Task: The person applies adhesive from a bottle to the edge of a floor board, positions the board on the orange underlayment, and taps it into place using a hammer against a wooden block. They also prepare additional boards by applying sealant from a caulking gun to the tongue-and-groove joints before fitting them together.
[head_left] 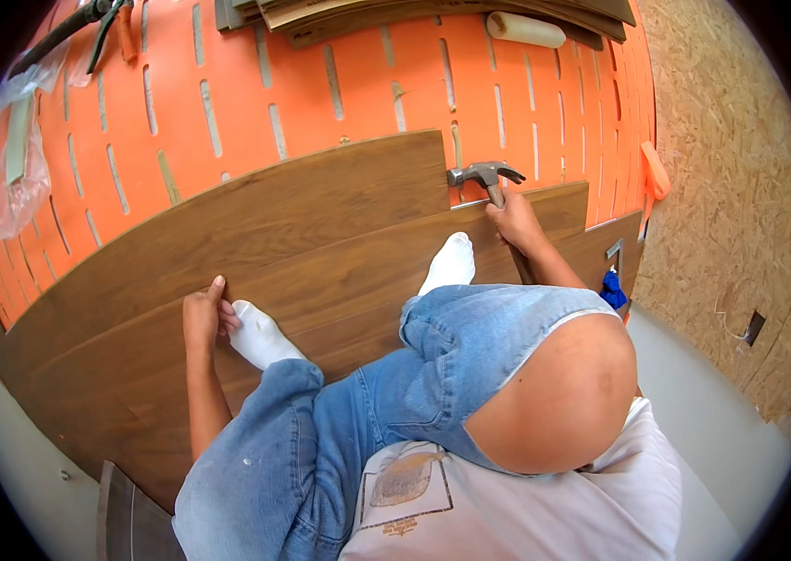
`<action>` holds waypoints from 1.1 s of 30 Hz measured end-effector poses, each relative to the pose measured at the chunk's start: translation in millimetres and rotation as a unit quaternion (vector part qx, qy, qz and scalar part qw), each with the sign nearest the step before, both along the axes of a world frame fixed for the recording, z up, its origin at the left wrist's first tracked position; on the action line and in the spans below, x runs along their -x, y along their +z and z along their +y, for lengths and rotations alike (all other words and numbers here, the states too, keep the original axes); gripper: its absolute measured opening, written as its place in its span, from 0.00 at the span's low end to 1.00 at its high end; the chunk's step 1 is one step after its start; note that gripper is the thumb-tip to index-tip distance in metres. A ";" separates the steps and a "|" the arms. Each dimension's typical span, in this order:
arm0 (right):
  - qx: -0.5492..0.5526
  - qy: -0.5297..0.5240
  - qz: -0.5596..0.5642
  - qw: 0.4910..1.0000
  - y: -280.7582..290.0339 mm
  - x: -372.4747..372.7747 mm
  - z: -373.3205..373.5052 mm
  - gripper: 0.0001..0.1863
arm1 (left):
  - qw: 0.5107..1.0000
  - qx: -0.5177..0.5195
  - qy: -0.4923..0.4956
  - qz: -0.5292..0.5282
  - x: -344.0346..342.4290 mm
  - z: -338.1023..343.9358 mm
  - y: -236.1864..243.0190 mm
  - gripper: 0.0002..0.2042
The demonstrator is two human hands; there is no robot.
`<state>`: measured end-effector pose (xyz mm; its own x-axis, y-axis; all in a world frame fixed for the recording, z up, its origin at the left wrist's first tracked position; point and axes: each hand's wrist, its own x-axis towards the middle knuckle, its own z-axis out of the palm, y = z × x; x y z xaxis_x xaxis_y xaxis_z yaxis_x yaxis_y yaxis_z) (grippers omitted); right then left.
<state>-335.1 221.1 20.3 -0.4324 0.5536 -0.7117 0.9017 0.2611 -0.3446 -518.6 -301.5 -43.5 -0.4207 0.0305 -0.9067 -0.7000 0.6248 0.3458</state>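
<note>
My right hand point(515, 226) is wrapped around the handle of a claw hammer point(486, 176). Its striking face sits right beside the short end of a brown wood-look floor plank point(320, 192), with the claw pointing right. Whether the face touches that end I cannot tell. My left hand point(203, 318) rests on the laid planks beside my left foot, one finger stretched out and the others bent, with nothing visible in it. Between plank end and wall, a lower row point(554, 201) continues to the right.
Orange slotted underlay point(358, 93) spreads beyond the planks. Stacked boards point(442, 17) and a white roll point(526, 30) lie at the far side. A metal pull bar point(614, 251) and a blue item point(612, 290) lie near the chipboard wall point(732, 206). Tools with an orange handle point(126, 35) are far left.
</note>
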 end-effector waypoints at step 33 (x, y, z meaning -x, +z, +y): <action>-0.090 0.064 0.086 0.990 -66.1 -12.3 248.8 0.10 | 0.996 0.076 0.051 -0.015 5.9 -34.2 22.5 0.29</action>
<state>-322.8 469.9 -45.8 -0.6135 0.5981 -0.5156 0.7891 0.4404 -0.4281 -524.4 -335.7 -21.0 -0.3871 -0.1495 -0.9098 -0.7714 0.5931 0.2308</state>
